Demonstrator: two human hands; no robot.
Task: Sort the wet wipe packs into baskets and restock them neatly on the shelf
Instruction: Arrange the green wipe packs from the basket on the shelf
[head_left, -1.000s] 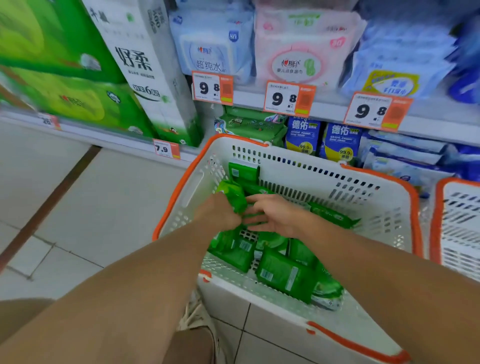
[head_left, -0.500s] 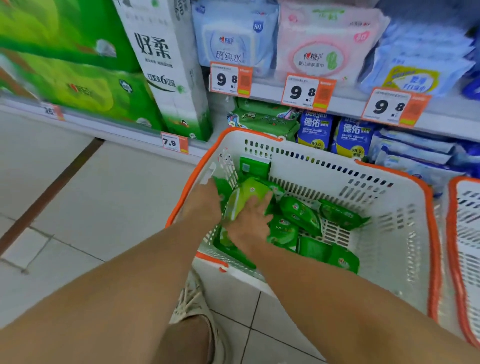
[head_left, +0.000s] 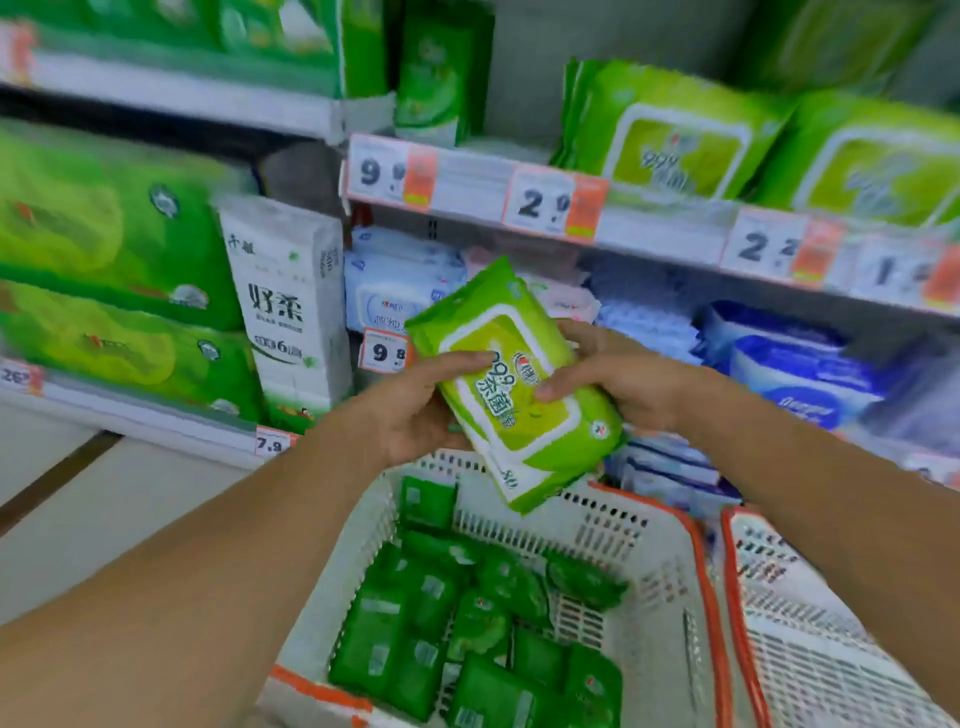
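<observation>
A large light-green wet wipe pack (head_left: 511, 384) is held up in front of the shelves, tilted, label facing me. My left hand (head_left: 415, 410) grips its left edge with the thumb across the front. My right hand (head_left: 618, 379) grips its right side, thumb on the label. Below them stands a white basket with an orange rim (head_left: 670, 582) holding several small dark-green wipe packs (head_left: 467, 623). Matching large light-green packs (head_left: 675, 135) stand on the upper shelf (head_left: 649, 228) at the right.
A second white, orange-rimmed basket (head_left: 810, 639) stands to the right. Blue and white wipe packs (head_left: 795, 364) fill the lower shelf. Green tissue bundles (head_left: 104, 260) and a white tissue pack (head_left: 285, 306) sit at the left. Tiled floor (head_left: 104, 519) lies at the lower left.
Both hands have risen out of the basket with the large light-green pack held between them. My view has lifted from the basket towards the upper shelf.
</observation>
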